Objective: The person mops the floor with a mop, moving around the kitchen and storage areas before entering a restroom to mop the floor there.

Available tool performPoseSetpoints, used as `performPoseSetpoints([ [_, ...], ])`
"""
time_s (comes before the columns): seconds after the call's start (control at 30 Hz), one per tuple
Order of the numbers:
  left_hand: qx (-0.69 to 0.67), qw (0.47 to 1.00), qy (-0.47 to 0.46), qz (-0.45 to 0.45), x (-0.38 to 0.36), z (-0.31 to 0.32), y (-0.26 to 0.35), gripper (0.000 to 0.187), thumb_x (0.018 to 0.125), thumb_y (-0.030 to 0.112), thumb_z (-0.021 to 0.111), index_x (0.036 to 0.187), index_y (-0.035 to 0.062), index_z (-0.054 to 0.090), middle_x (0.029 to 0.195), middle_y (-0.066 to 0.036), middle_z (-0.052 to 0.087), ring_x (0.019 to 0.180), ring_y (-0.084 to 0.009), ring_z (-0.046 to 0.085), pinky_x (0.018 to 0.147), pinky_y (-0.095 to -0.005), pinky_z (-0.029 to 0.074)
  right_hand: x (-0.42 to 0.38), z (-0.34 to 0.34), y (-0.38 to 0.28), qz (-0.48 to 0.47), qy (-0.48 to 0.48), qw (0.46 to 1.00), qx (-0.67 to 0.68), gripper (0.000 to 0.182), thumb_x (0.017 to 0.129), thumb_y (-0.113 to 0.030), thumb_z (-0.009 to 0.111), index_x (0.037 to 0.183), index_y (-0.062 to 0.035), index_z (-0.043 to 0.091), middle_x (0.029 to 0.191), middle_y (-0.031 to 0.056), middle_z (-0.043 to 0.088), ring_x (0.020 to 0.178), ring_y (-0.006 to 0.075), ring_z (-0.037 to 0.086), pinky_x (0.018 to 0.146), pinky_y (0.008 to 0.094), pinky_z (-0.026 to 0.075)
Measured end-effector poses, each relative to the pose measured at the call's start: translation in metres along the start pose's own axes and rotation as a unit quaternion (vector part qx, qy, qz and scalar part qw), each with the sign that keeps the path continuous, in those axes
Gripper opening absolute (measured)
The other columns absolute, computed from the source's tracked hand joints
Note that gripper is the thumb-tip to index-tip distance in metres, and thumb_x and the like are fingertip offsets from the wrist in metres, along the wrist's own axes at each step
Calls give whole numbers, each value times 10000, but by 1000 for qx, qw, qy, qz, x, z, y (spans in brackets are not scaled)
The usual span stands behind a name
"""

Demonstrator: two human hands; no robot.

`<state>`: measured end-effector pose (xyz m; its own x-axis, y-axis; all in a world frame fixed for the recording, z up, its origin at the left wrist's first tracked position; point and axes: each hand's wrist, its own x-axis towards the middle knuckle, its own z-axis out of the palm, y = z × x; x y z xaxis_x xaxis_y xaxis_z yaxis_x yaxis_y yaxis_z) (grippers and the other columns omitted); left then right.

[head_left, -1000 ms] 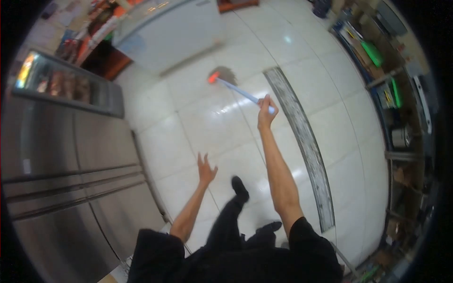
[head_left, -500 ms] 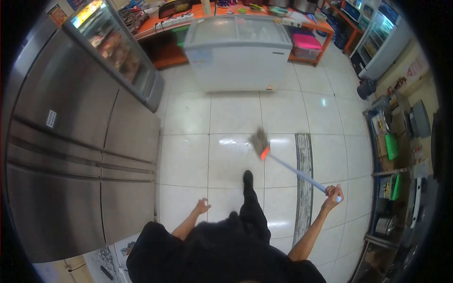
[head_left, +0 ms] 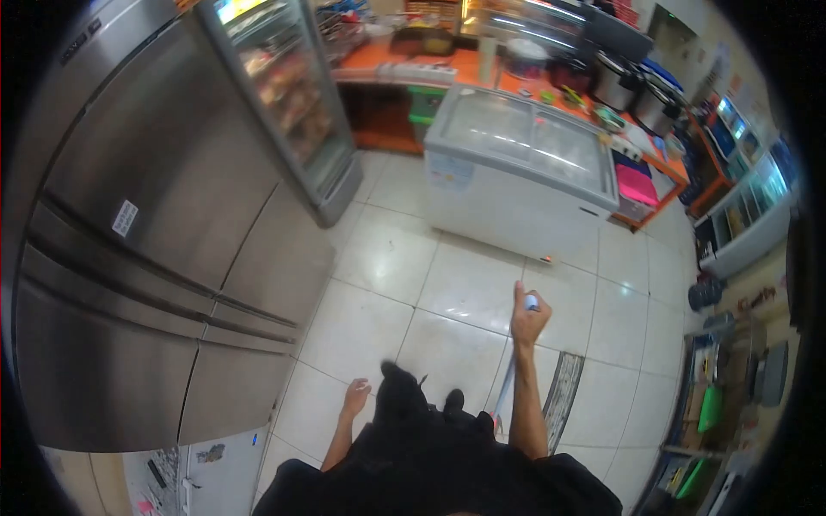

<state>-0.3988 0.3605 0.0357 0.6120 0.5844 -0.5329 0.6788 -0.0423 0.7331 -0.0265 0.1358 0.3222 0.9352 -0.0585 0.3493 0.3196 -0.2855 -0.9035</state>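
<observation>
My right hand (head_left: 531,320) is closed round the top of a broom's pale blue handle (head_left: 506,383), held out in front of me over the tiles. The handle slants down toward my feet, where a bit of its orange-red collar shows; my body hides the bristles. Low at my left side hangs my left hand (head_left: 355,398), its fingers curled. A small pale spot shows at those fingertips, too small to name. My dark shoes (head_left: 454,400) stand on the white tiled floor (head_left: 379,258).
A white chest freezer (head_left: 516,202) stands ahead, against an orange counter (head_left: 379,57) loaded with pots. Steel refrigerators (head_left: 146,206) and a glass-door display fridge (head_left: 297,103) line the left. A shelf rack (head_left: 701,387) runs along the right. A dark grate strip (head_left: 564,391) lies in the floor.
I have stepped forward and my view has turned, so the freezer is nearer. The broom's head has swung from ahead of me back toward my feet, and my right hand is farther forward.
</observation>
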Motion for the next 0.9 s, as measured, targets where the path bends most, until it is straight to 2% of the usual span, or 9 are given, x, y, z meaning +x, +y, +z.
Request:
performPoseSetpoints([
  [0.2,-118,983,78,119,131,-39,79,394,796,173,617,1137,21,491,1119,-118,528,1029,-229,508,896,-321,399,59,170,-60,16,24,999,44,431,798,-210,660,480,-63,410,456,-66,324,427,38,272,389,231,186],
  [0.4,44,914,-96,391,268,-87,325,700,694,218,718,1279,61,367,1267,-163,403,1202,-297,374,974,-363,335,126,201,-125,-11,168,955,243,436,913,-263,474,520,-135,336,453,-46,289,393,33,220,353,214,156],
  [0.57,119,846,-162,494,349,-66,474,817,591,283,767,1289,128,373,1328,-144,331,1273,-318,247,1031,-472,238,130,209,-100,34,208,911,353,486,941,-366,333,507,-162,254,418,-32,228,392,79,180,395,217,165],
  [0.67,287,730,-239,572,404,-28,502,733,557,310,779,1191,121,462,1348,-98,309,1289,-327,206,1027,-522,221,114,238,-56,45,117,901,415,424,915,-332,268,532,-151,241,413,-19,204,406,119,178,492,275,266],
  [0.7,250,700,-257,618,429,-12,497,407,639,344,718,929,82,602,1197,-115,492,1194,-322,365,953,-492,310,111,253,-46,48,107,931,345,397,899,-301,283,537,-142,251,411,-15,220,418,129,197,504,293,273],
  [0.73,245,701,-265,615,448,1,493,407,639,344,718,929,82,602,1197,-115,492,1194,-322,365,953,-492,310,107,264,-25,47,56,935,347,384,889,-288,298,540,-130,273,421,1,244,431,142,228,528,306,288],
  [0.8,365,744,-364,424,491,19,483,258,731,330,624,664,81,629,850,-133,626,924,-314,551,802,-456,376,109,279,-4,96,6,921,377,314,827,-278,383,592,-70,367,583,81,378,627,201,394,663,333,331],
  [0.83,358,727,-353,468,514,28,467,218,748,303,579,656,115,637,775,-112,622,824,-300,559,755,-443,370,114,288,2,163,-25,920,356,303,770,-282,441,787,12,512,834,158,508,923,279,468,852,376,338],
  [0.9,353,699,-347,516,552,43,442,159,729,252,563,670,128,645,726,-104,617,738,-294,573,716,-428,381,116,289,23,357,-126,828,414,532,737,-265,493,1142,48,347,1185,206,359,1148,319,358,958,418,281],
])
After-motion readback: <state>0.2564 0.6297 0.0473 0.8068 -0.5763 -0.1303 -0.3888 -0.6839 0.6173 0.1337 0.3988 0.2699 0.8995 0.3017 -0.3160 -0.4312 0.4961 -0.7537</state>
